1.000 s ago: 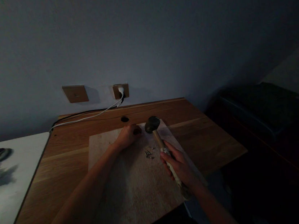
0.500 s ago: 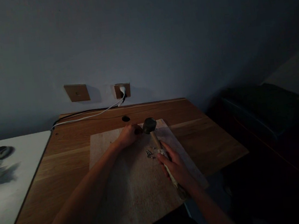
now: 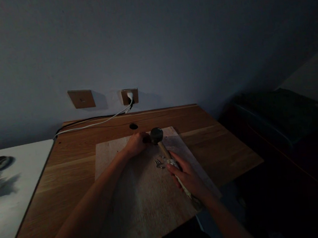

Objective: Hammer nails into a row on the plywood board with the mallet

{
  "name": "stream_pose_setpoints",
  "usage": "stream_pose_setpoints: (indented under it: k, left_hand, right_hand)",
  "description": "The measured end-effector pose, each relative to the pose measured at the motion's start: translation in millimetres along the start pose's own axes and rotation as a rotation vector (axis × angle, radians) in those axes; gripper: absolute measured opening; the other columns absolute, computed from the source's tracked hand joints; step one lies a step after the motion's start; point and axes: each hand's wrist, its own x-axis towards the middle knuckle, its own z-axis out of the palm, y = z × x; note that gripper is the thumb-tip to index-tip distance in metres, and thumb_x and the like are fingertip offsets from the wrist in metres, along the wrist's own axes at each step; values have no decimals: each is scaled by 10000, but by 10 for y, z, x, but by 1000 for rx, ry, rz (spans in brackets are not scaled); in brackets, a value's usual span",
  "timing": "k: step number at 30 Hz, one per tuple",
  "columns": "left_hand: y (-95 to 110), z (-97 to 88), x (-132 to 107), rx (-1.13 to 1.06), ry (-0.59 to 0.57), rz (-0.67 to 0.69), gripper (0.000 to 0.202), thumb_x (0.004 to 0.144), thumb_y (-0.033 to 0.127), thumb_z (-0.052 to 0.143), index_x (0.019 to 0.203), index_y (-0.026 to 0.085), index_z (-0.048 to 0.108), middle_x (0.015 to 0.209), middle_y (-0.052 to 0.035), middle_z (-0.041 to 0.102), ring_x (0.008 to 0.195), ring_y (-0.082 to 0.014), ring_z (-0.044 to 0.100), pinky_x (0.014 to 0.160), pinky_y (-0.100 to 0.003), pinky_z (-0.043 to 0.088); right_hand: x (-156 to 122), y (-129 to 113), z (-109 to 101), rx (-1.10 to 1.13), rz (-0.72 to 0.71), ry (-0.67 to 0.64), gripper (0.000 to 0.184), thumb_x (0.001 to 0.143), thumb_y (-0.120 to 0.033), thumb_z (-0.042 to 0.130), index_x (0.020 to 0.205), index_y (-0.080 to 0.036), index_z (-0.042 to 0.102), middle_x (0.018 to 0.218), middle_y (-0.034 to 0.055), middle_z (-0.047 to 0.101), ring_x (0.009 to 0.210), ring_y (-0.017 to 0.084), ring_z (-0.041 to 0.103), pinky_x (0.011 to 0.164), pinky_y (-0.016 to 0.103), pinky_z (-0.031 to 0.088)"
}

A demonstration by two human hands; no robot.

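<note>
My right hand (image 3: 185, 173) is wrapped round the handle of a mallet (image 3: 165, 151), whose dark round head lies just right of my left fingertips. Near the far edge of a pale wooden board (image 3: 147, 209), my left hand (image 3: 136, 144) has its fingers drawn together in a pinch. What those fingers hold, if anything, is hidden in shadow and behind the mallet head. Several small screws or nails (image 3: 158, 162) lie loose on the board between my two hands.
The board rests on a brown wooden desk (image 3: 220, 142) with a round cable hole (image 3: 133, 126). A plug sits in the wall socket (image 3: 130, 96), its cables (image 3: 90, 124) running left. At left is a white surface (image 3: 20, 213); at right, a dark cushion-like shape (image 3: 288, 114).
The mallet head has dropped slightly and shifted a little left, closer to my left fingers. My left hand has stayed in nearly the same place.
</note>
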Motion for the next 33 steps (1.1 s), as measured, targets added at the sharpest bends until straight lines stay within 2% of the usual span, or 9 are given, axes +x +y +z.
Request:
stream_pose_setpoints:
  k: [6, 9, 12, 15, 17, 20, 24, 27, 33]
  left_hand:
    - [180, -133, -28, 52, -18, 80, 212, 778, 179, 750, 987, 167, 715, 1059, -109, 706, 944, -258, 710, 834, -324, 555]
    - [409, -184, -100, 111, -146, 222, 225, 786, 213, 777, 998, 183, 708, 1054, -87, 695, 892, -237, 698, 798, -316, 550]
    - [613, -133, -161, 246, -275, 349, 149, 792, 189, 777, 927, 185, 713, 974, -86, 704, 845, -248, 697, 767, -336, 550]
    - [697, -49, -178, 296, -286, 375, 94, 783, 113, 747, 806, 189, 696, 906, -93, 714, 855, -269, 702, 778, -353, 546]
    - [683, -49, -170, 283, -277, 372, 120, 782, 91, 733, 761, 197, 681, 860, -79, 715, 830, -260, 701, 759, -344, 535]
    - [585, -191, -152, 228, -254, 305, 144, 781, 77, 718, 754, 212, 677, 787, -31, 710, 745, -218, 683, 692, -303, 493]
    - [342, -512, -140, 220, -211, 107, 321, 759, 42, 678, 1005, 234, 752, 866, -15, 755, 738, -195, 683, 649, -268, 446]
    - [141, -665, -142, 255, -197, 17, 347, 751, 55, 669, 1013, 253, 782, 880, -21, 763, 749, -202, 691, 646, -266, 437]
    - [14, -601, -121, 163, -171, 72, 224, 787, 76, 610, 884, 219, 751, 848, -25, 758, 764, -191, 700, 697, -257, 472]
  right_hand:
    - [-105, 68, -87, 9, -15, 91, 675, 930, -441, 645, 1546, -199, 516, 693, -84, 554, 384, 61, 435, 324, 166, 385]
    - [-164, 88, -119, 51, -3, 147, 702, 931, -455, 650, 1557, -185, 484, 675, -84, 546, 393, 71, 441, 325, 166, 391]
    - [-172, 88, -138, 70, 32, 184, 684, 920, -469, 663, 1518, -174, 511, 662, -83, 543, 393, 74, 446, 330, 167, 405]
    - [-155, 92, -143, 79, 59, 203, 694, 903, -487, 684, 1504, -182, 519, 673, -79, 554, 394, 72, 453, 328, 164, 406]
    - [-150, 98, -141, 90, 51, 201, 717, 898, -494, 698, 1523, -202, 504, 683, -80, 560, 392, 70, 454, 326, 162, 401]
    - [-160, 94, -138, 107, 40, 180, 697, 913, -488, 704, 1523, -215, 509, 679, -80, 558, 399, 75, 463, 333, 164, 404]
    - [-177, 60, -142, 115, 41, 177, 668, 933, -463, 701, 1529, -221, 520, 686, -76, 556, 413, 77, 470, 340, 162, 404]
    - [-176, 45, -148, 120, 50, 184, 721, 923, -455, 710, 1571, -231, 484, 708, -71, 570, 418, 78, 478, 340, 164, 410]
    - [-169, 96, -158, 108, 32, 169, 582, 935, -447, 686, 1469, -240, 579, 709, -68, 570, 407, 71, 465, 333, 164, 410]
